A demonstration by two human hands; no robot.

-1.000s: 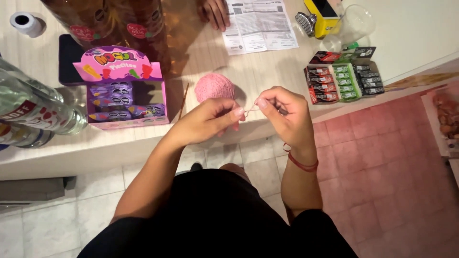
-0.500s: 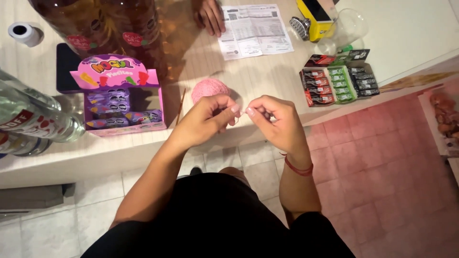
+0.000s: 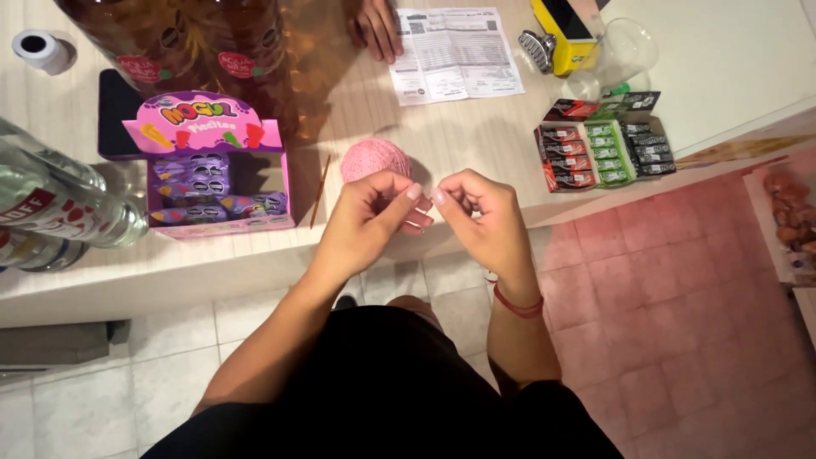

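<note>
My left hand and my right hand meet fingertip to fingertip just over the counter's front edge, pinching a thin pink strand of yarn between them. The strand leads back to a pink yarn ball lying on the counter right behind my left fingers. A thin brown crochet hook lies on the counter left of the ball, apart from both hands. A red band circles my right wrist.
A pink and purple candy display box stands left, clear bottles beyond it. A gum display sits right. A printed paper, another person's hand, brown bottles, a tape roll lie farther back.
The view has shifted slightly. My hands stay together at the counter edge, working the pink strand; my right fingers have closed nearer to the left fingertips.
</note>
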